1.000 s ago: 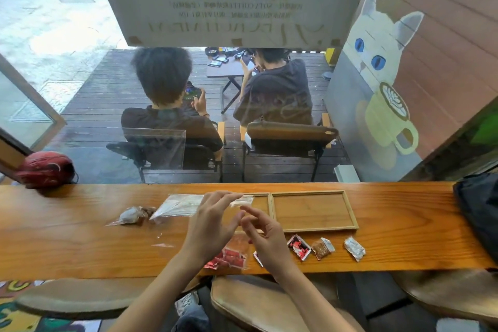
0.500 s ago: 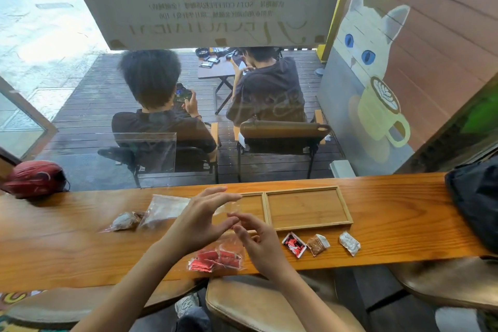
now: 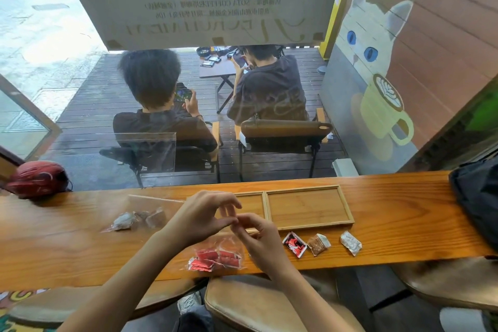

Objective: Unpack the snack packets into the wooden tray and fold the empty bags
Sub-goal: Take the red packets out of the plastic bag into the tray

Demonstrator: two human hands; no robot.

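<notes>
Both hands pinch the top of a clear bag [image 3: 215, 257] w/ red packets: left hand [image 3: 199, 219] and right hand [image 3: 258, 240] fingertip to fingertip, prob. to pull it open. Tray [image 3: 310, 207] just beyond, empty. Loose packets [image 3: 320, 244] right of right hand.

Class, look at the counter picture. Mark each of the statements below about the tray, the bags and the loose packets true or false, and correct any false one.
1. The wooden tray holds several packets. False: no packets show in it.
2. Both hands, left hand and right hand, pinch the top of a clear bag of red packets. True.
3. Three loose packets lie on the counter right of the hands: red packet, brown packet, silver packet. True.
4. The second bag lies right of the tray. False: it lies left of the hands.
</notes>
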